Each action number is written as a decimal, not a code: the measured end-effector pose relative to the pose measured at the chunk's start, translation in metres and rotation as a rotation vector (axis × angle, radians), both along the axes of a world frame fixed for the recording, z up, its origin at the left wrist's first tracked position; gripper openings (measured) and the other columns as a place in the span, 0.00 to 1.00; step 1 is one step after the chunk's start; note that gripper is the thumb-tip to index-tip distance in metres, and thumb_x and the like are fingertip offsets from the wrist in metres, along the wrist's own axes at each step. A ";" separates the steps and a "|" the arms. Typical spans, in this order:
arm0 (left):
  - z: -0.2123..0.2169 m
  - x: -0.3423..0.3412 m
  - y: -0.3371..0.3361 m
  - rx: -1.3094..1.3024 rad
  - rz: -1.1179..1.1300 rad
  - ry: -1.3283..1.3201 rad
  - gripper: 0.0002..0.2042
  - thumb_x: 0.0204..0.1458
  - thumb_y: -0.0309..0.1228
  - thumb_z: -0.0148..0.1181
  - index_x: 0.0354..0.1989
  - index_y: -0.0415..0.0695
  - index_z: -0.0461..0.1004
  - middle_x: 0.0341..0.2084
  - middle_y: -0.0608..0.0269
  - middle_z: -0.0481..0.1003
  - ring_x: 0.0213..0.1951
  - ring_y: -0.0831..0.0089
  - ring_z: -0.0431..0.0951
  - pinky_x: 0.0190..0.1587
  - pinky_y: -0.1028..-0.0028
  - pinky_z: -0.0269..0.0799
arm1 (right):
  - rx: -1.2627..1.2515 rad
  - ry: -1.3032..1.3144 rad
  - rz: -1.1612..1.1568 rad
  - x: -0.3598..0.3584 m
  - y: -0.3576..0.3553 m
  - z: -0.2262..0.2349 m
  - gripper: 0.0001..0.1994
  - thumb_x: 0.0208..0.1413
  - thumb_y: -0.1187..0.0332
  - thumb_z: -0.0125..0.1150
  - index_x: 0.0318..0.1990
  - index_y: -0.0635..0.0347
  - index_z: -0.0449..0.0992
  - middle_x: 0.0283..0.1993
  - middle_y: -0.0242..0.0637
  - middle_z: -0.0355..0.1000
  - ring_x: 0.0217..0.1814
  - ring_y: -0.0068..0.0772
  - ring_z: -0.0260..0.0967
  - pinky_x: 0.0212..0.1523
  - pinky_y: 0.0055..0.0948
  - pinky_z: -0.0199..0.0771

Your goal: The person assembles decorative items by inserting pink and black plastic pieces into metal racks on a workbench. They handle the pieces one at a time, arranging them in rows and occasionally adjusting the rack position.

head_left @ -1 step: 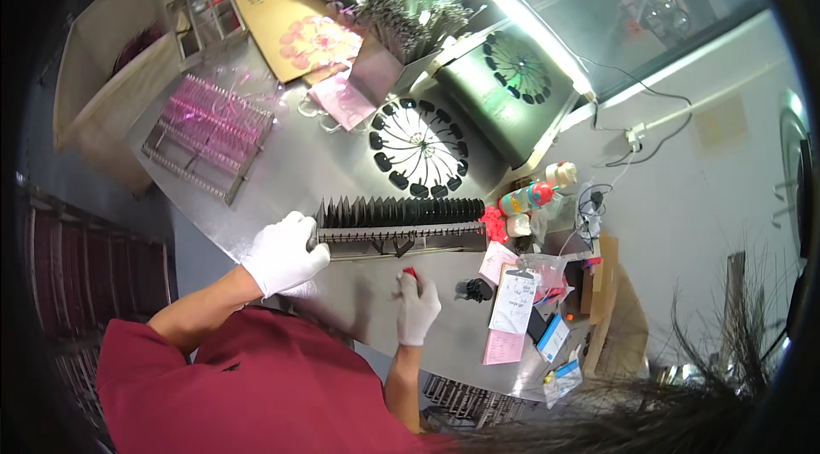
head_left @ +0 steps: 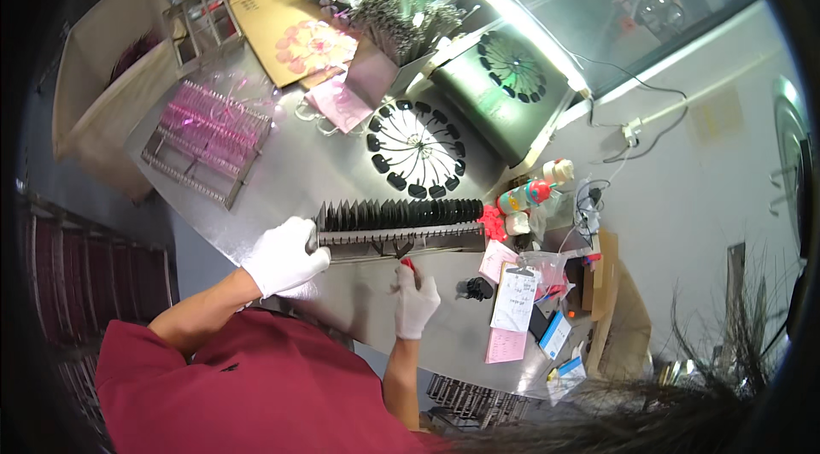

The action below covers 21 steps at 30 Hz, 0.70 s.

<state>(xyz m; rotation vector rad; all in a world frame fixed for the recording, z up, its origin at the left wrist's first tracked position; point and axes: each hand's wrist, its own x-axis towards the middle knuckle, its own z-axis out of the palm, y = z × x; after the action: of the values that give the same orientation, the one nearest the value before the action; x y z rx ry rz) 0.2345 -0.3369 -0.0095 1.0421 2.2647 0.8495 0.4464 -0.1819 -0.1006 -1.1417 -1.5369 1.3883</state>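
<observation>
Cloth of a dark red shirt [head_left: 256, 377] fills the near edge. Beyond, the white-gloved right hand [head_left: 417, 300] pinches a small red object [head_left: 407, 264] just before a metal rack [head_left: 401, 237] at the worktop's [head_left: 350, 285] middle; the left hand [head_left: 286, 257] grips the rack's left end. Upright black pieces [head_left: 397, 215] line the rack. Farther off lies a ring of black-tipped spokes [head_left: 419, 147].

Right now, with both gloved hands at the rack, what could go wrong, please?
The left hand grips the rack only at its left end, so it might turn or tip and disturb the row of black pieces.
The red piece in the right hand is small, so it could slip from the glove.
The rack's right end is close to the red pile, so a shift that way may scatter it.
</observation>
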 end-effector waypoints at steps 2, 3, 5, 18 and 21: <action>0.004 0.001 0.003 -0.052 0.015 -0.192 0.17 0.56 0.43 0.59 0.38 0.38 0.73 0.31 0.36 0.80 0.38 0.35 0.81 0.46 0.49 0.77 | 0.284 -0.043 -0.051 -0.017 0.002 0.003 0.10 0.66 0.70 0.69 0.49 0.68 0.84 0.34 0.42 0.82 0.30 0.29 0.78 0.31 0.32 0.79; 0.006 0.002 0.004 -0.076 0.035 -0.282 0.17 0.56 0.42 0.59 0.38 0.38 0.73 0.32 0.35 0.80 0.39 0.34 0.81 0.47 0.48 0.77 | 0.515 -0.134 -0.061 -0.025 0.008 0.001 0.11 0.65 0.69 0.70 0.49 0.67 0.84 0.33 0.43 0.82 0.29 0.32 0.78 0.32 0.34 0.79; 0.017 0.003 0.013 -0.030 0.021 -0.281 0.19 0.55 0.40 0.57 0.45 0.35 0.76 0.38 0.30 0.80 0.44 0.31 0.81 0.52 0.50 0.77 | 0.869 -0.332 -0.103 -0.038 0.027 -0.006 0.12 0.65 0.67 0.69 0.51 0.64 0.84 0.34 0.45 0.81 0.30 0.39 0.79 0.32 0.38 0.79; 0.022 0.000 0.025 0.523 -0.403 -1.874 0.27 0.73 0.48 0.46 0.64 0.34 0.72 0.60 0.40 0.78 0.60 0.42 0.79 0.63 0.42 0.74 | 1.119 -0.584 -0.353 -0.003 0.009 0.030 0.13 0.70 0.63 0.52 0.38 0.61 0.79 0.35 0.50 0.76 0.39 0.57 0.74 0.38 0.59 0.68; 0.096 -0.022 -0.001 0.665 -0.757 -0.726 0.30 0.63 0.50 0.57 0.64 0.37 0.68 0.62 0.40 0.72 0.62 0.44 0.73 0.63 0.44 0.69 | 0.951 -0.471 -0.687 0.040 0.060 0.146 0.19 0.74 0.65 0.47 0.27 0.64 0.71 0.22 0.51 0.66 0.27 0.59 0.66 0.31 0.57 0.59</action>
<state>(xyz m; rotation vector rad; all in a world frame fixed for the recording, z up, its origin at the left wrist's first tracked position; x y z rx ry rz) 0.2127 -0.3377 0.0868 1.4130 0.8746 1.3535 0.4865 -0.1217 0.0452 -1.1977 -1.5803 -0.1162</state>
